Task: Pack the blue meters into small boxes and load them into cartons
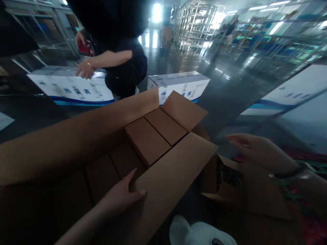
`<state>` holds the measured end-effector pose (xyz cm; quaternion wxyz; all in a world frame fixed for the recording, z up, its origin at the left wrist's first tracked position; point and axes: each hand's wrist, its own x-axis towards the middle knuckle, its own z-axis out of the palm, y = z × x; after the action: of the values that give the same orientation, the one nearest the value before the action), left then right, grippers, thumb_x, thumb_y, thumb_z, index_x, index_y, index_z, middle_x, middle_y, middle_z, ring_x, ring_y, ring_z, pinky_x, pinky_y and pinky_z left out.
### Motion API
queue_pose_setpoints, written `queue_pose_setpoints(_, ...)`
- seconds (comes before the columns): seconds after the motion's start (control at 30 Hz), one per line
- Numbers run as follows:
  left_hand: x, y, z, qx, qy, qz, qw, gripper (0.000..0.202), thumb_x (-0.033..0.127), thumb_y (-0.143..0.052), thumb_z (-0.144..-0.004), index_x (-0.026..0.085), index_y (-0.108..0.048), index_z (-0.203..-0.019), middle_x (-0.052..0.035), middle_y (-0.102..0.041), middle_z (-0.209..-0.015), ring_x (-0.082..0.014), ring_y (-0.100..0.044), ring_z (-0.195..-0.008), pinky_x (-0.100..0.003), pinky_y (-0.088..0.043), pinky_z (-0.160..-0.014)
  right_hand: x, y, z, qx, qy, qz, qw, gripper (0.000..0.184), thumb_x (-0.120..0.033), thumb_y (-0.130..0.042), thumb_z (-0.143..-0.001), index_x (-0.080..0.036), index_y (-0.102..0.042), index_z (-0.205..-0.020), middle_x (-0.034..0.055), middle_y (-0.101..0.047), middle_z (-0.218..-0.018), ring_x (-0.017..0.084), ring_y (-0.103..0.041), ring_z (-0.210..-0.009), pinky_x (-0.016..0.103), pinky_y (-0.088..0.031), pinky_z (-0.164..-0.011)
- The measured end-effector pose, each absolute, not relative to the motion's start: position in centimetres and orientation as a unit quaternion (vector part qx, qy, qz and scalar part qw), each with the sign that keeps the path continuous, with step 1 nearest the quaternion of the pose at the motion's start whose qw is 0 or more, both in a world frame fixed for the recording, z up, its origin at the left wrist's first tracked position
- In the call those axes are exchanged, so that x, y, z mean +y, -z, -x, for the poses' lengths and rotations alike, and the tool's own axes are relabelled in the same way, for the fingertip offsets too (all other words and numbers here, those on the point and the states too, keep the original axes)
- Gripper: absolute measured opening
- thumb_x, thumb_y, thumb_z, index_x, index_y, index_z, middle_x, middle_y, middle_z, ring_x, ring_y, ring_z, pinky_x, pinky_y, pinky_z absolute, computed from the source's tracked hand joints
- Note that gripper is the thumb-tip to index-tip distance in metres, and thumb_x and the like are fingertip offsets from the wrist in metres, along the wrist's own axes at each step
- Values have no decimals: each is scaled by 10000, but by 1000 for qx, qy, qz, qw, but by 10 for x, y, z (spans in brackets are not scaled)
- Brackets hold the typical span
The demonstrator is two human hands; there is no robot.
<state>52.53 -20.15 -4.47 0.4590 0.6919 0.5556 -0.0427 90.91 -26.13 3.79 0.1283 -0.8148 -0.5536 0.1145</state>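
- Your left hand (122, 197) clasps the edge of the near flap (176, 170) of the big brown carton (76, 143), thumb on the inner side and fingers laid across the flap's face.
- The carton stands open right in front of you, low in the view, with its far flap upright; small brown boxes (146, 139) lie packed flat inside it, side by side.
- Your right hand (258, 149) hangs empty, fingers stretched out and spread, blurred, above a smaller open box (245, 194) just right of the carton; a dark band (293, 172) circles that wrist.
- Behind the carton a white box (178, 85) with blue print sits on the floor.
- Further left a crouching person in dark clothes rests a hand (85, 69) on a long white box (74, 86).
- Metal shelving (199, 23) fills the background.
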Motion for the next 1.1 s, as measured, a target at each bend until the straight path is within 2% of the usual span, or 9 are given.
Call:
queue_pose_setpoints(0.1,-178,54,-567,598,-105,-690,393,887,468,-548,-699,80,-150,-1390,-185,-244,-1419,-270,-279,-1288,-389,-268,-1031,-154,-25,-847,-761,-197,605,124,295,-216,-454,-833,-199,-560,-1108,80,-574,-1136,173,-547,-1007,315,-422,-894)
queue_pose_setpoints(0.23,-156,63,-599,578,-136,-742,312,917,501,-638,-631,151,-236,-1377,-111,8,-1477,-318,-63,-1336,-417,-208,-1055,-31,13,-763,-848,-133,508,70,375,-130,-455,-802,-70,-524,-1166,135,-517,-1212,192,-459,-1128,312,-317,-987)
queue_pose_setpoints(0.4,-156,60,-588,579,-84,-747,315,916,460,-627,-659,130,-185,-1391,-102,11,-1473,-319,-97,-1332,-429,-244,-1041,12,39,-739,-879,-58,473,15,296,-210,-422,-836,-102,-626,-1021,142,-584,-1035,233,-497,-1019,357,-306,-947)
queue_pose_setpoints(0.6,-169,64,-574,559,-111,-738,361,875,398,-601,-698,149,-140,-1398,-82,35,-1477,-272,-92,-1340,-385,-208,-1072,12,26,-739,-841,-122,522,66,230,-288,-590,-725,-118,-632,-874,98,-599,-920,215,-528,-906,316,-380,-846)
queue_pose_setpoints(0.7,-169,68,-572,543,-181,-730,373,824,390,-583,-720,149,-168,-1390,-75,-37,-1480,-224,-124,-1340,-345,-190,-1084,12,5,-733,-740,-303,581,152,195,-321,-610,-706,-129,-587,-737,52,-607,-765,174,-560,-752,280,-444,-717)
queue_pose_setpoints(0.77,-165,71,-569,547,-240,-713,368,709,394,-510,-777,153,-216,-1375,-75,-127,-1471,-197,-160,-1334,-329,-179,-1086,0,-9,-731,-642,-479,564,200,159,-292,-604,-709,-149,-563,-767,27,-613,-734,142,-572,-671,257,-475,-644)
queue_pose_setpoints(0.83,-156,76,-566,580,-294,-668,361,571,385,-394,-843,147,-276,-1348,-89,-228,-1444,-181,-199,-1323,-326,-174,-1084,-21,-19,-729,-561,-604,538,174,162,-232,-617,-691,-166,-560,-827,17,-631,-740,127,-583,-616,252,-498,-602)
queue_pose_setpoints(0.93,-141,86,-560,662,-300,-583,363,498,353,-299,-879,98,-338,-1304,-145,-344,-1383,-196,-275,-1295,-338,-200,-1070,-58,-28,-725,-517,-597,601,124,134,-157,-625,-671,-144,-585,-798,34,-646,-697,140,-598,-582,261,-523,-583)
queue_pose_setpoints(1.1,-136,94,-546,685,-312,-552,358,490,390,-329,-848,95,-434,-1225,-179,-503,-1240,-262,-454,-1172,-381,-352,-977,-92,-87,-729,-575,-447,644,235,132,-24,-623,-597,-64,-621,-723,18,-605,-537,210,-627,-604,338,-546,-607)
